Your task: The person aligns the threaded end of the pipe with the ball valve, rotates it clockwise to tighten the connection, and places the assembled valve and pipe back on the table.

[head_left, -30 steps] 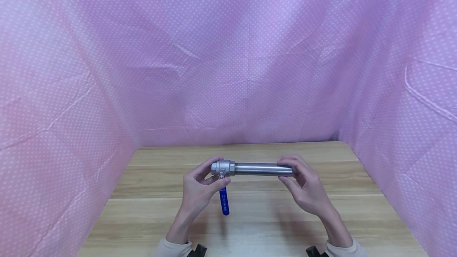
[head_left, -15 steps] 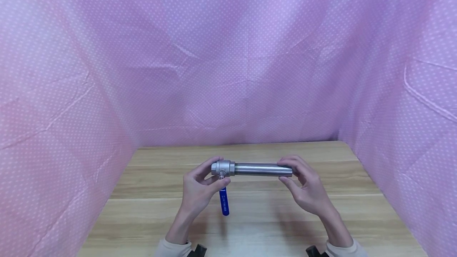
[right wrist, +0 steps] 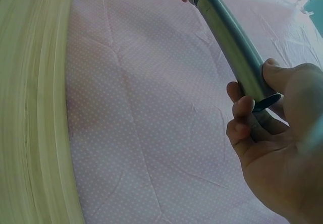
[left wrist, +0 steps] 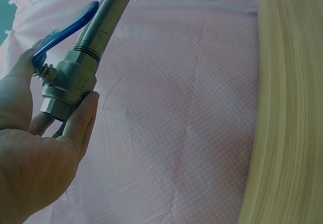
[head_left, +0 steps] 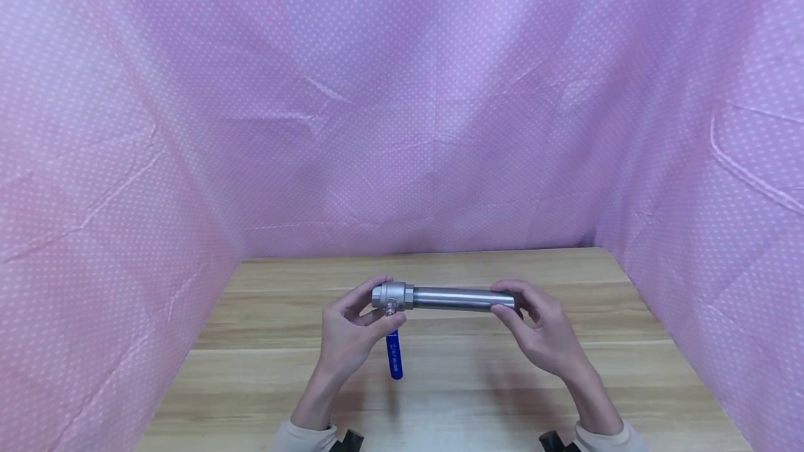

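Note:
A steel ball valve (head_left: 394, 294) with a blue lever handle (head_left: 393, 356) is joined to a smooth steel pipe (head_left: 455, 298), both held level above the table. My left hand (head_left: 349, 332) grips the valve body, its thumb by the handle's base. In the left wrist view several threads (left wrist: 89, 49) show where the pipe enters the valve's hex end. At the pipe's far end, my right hand (head_left: 539, 326) pinches it between thumb and fingers. The right wrist view shows the pipe's open end (right wrist: 267, 102) next to the curled fingers.
A light wood-grain table (head_left: 264, 382) lies beneath the hands. Pink dotted cloth (head_left: 433, 124) hangs behind it and along both sides. Black wrist-camera mounts (head_left: 353, 440) show at the lower edge by the sleeves.
My right hand's fingers and thumb have shifted slightly on the pipe's end, and the sheen on the pipe differs. The left hand and the valve stay in place.

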A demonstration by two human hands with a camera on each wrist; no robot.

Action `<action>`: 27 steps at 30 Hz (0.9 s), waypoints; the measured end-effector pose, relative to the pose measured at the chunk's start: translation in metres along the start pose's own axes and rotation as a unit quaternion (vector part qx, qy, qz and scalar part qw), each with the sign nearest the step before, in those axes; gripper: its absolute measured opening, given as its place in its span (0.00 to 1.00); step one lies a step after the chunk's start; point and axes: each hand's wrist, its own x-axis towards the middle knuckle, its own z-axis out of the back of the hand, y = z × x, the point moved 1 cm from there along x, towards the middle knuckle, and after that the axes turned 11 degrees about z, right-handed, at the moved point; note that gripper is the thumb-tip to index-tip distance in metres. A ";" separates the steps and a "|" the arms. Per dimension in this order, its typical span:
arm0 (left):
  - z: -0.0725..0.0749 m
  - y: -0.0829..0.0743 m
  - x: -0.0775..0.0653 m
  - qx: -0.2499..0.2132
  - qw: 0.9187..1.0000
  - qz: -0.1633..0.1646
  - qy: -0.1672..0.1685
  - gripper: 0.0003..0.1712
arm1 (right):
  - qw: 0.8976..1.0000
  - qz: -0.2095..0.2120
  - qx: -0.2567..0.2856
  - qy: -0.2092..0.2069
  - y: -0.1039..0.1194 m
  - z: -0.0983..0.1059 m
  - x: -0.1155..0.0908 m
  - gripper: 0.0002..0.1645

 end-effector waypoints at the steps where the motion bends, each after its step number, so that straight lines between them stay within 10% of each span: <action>1: 0.000 0.000 0.000 0.001 1.000 -0.001 0.000 0.35 | 1.000 -0.007 0.002 0.001 0.001 0.000 0.001 0.25; 27: 0.001 0.000 0.000 0.002 1.000 -0.004 -0.010 0.36 | 0.997 0.041 0.065 -0.005 -0.004 -0.003 0.001 0.34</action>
